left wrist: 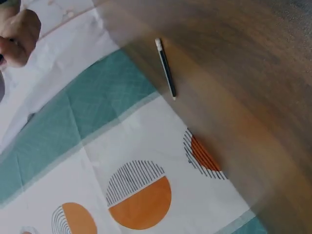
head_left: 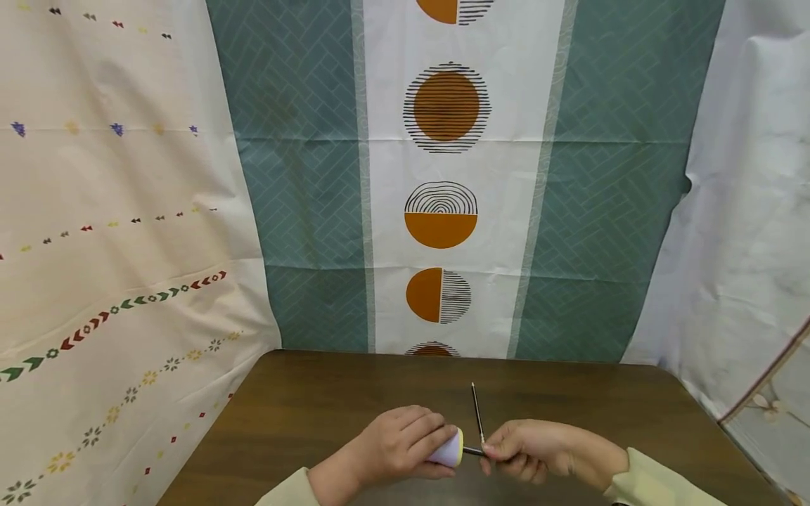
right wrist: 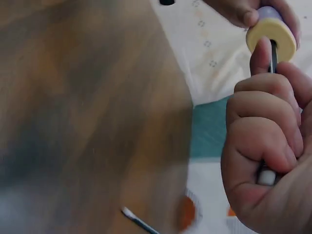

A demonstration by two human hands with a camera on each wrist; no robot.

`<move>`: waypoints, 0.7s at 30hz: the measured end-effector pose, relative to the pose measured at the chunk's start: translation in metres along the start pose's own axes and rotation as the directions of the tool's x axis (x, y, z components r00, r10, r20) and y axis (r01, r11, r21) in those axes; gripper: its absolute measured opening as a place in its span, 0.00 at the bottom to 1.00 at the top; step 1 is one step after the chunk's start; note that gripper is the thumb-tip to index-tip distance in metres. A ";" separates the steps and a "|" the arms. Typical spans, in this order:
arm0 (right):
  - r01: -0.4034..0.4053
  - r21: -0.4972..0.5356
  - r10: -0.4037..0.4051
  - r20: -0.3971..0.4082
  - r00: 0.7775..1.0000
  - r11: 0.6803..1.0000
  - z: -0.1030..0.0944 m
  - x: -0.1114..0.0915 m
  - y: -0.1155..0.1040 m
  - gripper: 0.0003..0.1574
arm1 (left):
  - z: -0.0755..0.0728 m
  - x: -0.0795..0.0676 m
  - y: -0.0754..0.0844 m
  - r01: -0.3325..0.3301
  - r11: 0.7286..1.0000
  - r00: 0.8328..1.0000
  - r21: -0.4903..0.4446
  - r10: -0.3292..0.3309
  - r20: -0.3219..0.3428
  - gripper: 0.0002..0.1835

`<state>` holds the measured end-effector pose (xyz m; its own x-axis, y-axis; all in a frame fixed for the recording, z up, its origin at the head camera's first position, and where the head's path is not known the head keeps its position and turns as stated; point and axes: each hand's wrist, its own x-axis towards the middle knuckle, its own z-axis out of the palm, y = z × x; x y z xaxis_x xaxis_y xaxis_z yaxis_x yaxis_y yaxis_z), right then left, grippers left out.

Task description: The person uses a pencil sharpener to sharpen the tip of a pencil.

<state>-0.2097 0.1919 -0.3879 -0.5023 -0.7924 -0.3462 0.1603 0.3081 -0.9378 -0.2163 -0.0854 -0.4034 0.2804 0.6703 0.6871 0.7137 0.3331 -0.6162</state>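
Observation:
My left hand point(head_left: 405, 439) wraps round a lavender pencil sharpener point(head_left: 448, 451) with a yellow end. My right hand point(head_left: 528, 450) grips a dark pencil point(head_left: 473, 451), its fingers curled along the shaft. In the right wrist view the pencil's front part enters a hole in the sharpener's yellow face point(right wrist: 280, 31), hiding the tip. A white eraser point(right wrist: 266, 176) shows at the pencil's other end, below the curled fingers. Beyond the hands, a second dark pencil point(left wrist: 166, 68) with a white eraser lies on the table, its tip pointing away from me.
The brown wooden table point(head_left: 304, 400) reaches back to a hanging green and white cloth point(head_left: 304, 211) with orange circles. Patterned pale cloth point(head_left: 126, 281) hangs along the left side, and another whitish cloth point(head_left: 747, 232) along the right. A small black object point(right wrist: 166, 1) shows at the right wrist view's top edge.

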 end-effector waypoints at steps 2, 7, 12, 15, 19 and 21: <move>0.019 -0.034 -0.019 0.000 1.000 0.999 0.000 0.000 0.001 0.19 | -0.002 0.000 0.002 0.026 1.000 0.999 0.001 -0.026 0.029 0.30; 0.027 -0.807 -0.478 -0.323 0.817 0.590 0.015 0.008 0.000 0.24 | -0.007 0.002 0.006 0.629 0.737 0.765 -0.248 -0.528 0.369 0.23; -0.370 -0.923 -0.904 -0.069 0.422 -0.102 0.019 0.012 0.002 0.27 | -0.008 0.011 0.000 0.907 -0.291 0.096 -0.303 -0.558 0.824 0.24; -0.402 -0.849 -0.924 0.230 0.305 -0.344 0.012 0.012 0.004 0.23 | -0.009 0.013 -0.004 0.773 -0.615 -0.066 -0.157 -0.324 0.944 0.28; -0.391 -0.794 -0.884 0.394 0.253 -0.466 0.008 0.012 0.006 0.24 | -0.009 0.014 -0.003 0.703 -0.708 -0.099 -0.066 -0.190 0.977 0.26; -0.361 -0.824 -0.897 0.368 0.246 -0.437 0.008 0.013 0.007 0.23 | -0.009 0.014 -0.001 0.717 -0.690 -0.098 -0.095 -0.235 0.967 0.27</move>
<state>-0.2082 0.1792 -0.3995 0.0455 -0.6647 0.7458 -0.5891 0.5851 0.5574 -0.2078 -0.0821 -0.3898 -0.8157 0.4977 -0.2950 -0.2308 0.1877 0.9547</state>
